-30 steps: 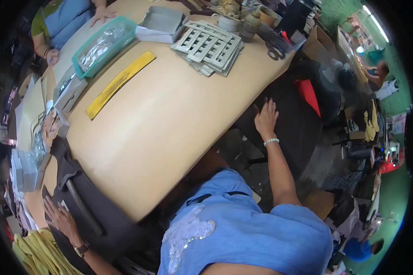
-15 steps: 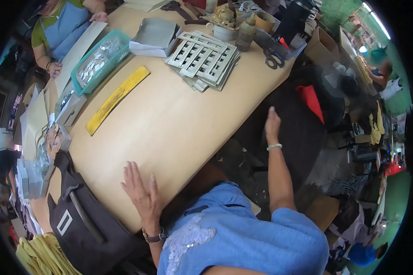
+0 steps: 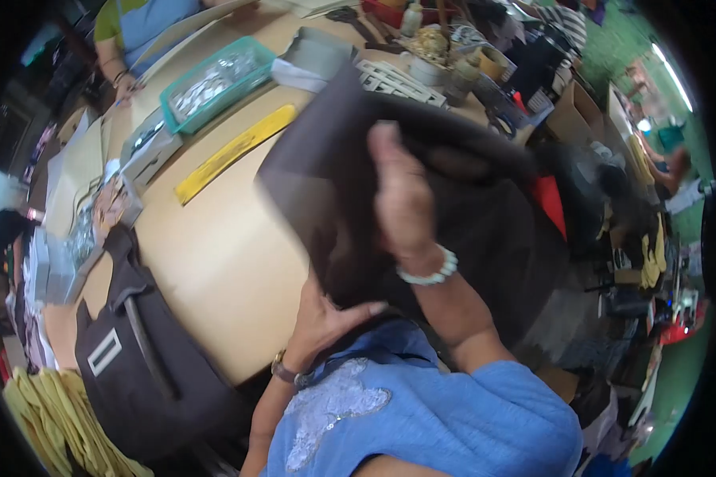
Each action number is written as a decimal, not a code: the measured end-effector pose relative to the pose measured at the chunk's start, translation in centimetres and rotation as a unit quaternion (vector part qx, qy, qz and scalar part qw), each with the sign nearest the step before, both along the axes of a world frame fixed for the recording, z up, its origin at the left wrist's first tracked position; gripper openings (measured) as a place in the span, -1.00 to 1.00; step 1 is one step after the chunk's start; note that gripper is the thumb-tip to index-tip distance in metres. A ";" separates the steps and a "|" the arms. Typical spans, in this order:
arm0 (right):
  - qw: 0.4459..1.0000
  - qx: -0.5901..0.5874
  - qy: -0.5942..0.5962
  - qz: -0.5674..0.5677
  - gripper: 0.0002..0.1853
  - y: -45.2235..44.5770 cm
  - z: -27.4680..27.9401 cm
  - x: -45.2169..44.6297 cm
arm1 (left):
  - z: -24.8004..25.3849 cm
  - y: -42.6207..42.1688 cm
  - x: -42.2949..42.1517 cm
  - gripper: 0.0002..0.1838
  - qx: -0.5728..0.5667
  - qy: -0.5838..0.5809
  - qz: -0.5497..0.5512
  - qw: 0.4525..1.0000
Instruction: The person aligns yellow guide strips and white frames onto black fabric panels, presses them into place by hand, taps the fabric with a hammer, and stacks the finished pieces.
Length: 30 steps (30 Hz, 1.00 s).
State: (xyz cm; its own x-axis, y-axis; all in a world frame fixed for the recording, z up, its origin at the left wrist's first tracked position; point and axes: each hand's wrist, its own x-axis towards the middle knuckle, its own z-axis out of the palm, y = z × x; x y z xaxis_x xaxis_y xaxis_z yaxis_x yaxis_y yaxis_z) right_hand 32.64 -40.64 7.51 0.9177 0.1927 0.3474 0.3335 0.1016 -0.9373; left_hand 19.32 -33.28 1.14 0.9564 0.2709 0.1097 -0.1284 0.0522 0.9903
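A dark brown sheet (image 3: 326,191), blurred by motion, is lifted over the right part of the table. My right hand (image 3: 406,191), with a pale bead bracelet, grips it near the middle, fingers mostly hidden behind the sheet. My left hand (image 3: 322,322), wearing a watch, is at the sheet's lower edge near the table's front, thumb stretched out; its fingertips are partly hidden by the sheet. More dark material (image 3: 493,262) lies to the right. At the left, a dark piece (image 3: 175,350) carries a white rectangular frame (image 3: 105,351) and a hammer (image 3: 149,346).
On the table (image 3: 215,270) are a yellow strip (image 3: 235,155), a teal basket (image 3: 217,83), a grey box (image 3: 318,60) and white lattice cards (image 3: 402,82). Yellow cloth (image 3: 64,421) hangs at the lower left. A person (image 3: 147,32) is across the table.
My right hand has taken hold of a dark sheet and raised it from the right side over the table. My left hand has moved right to the sheet's edge. The view has shifted.
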 end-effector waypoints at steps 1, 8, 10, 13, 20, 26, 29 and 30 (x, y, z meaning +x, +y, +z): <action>0.990 -0.028 -0.095 0.103 -0.45 2.5 -0.3 -0.2 | -0.4 0.8 0.0 -0.14 0.044 0.033 0.003 0.999; 0.897 -0.284 -0.173 0.292 -0.43 8.9 -4.9 2.3 | -1.1 7.3 -3.8 -0.54 -0.288 0.059 0.246 0.924; 0.867 -0.403 -0.163 0.243 -0.33 8.2 -6.2 2.7 | -0.8 8.6 -5.7 -0.52 -0.288 0.087 0.277 0.912; 0.806 -0.524 -0.224 0.159 -0.30 6.3 -7.0 2.3 | -1.4 9.3 -7.9 -0.51 -0.262 0.097 0.326 0.903; 0.763 -0.608 -0.196 0.104 -0.28 2.4 -9.2 0.9 | -0.7 10.4 -10.2 -0.33 0.103 0.151 0.449 0.875; 0.772 -0.603 -0.200 0.012 -0.31 -0.3 -10.6 -2.3 | 2.3 8.8 -8.0 -0.21 0.492 0.142 0.453 0.730; 0.768 -0.612 -0.186 -0.022 -0.30 -0.5 -10.6 -3.7 | 1.8 6.6 -5.7 -0.22 0.562 0.125 0.312 0.756; 0.766 -0.616 -0.181 -0.030 -0.29 -0.6 -10.4 -4.4 | 1.0 5.8 -4.8 -0.23 0.548 0.120 0.257 0.787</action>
State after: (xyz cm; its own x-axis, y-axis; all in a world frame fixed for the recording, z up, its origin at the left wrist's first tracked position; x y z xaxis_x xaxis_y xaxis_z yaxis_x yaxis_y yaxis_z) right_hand 28.23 -41.22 -2.91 0.8242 0.5402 0.1697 0.5636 -0.8115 -0.1541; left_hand 14.54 -27.50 2.15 0.7802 0.4972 0.3796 0.3435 -0.8476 0.4043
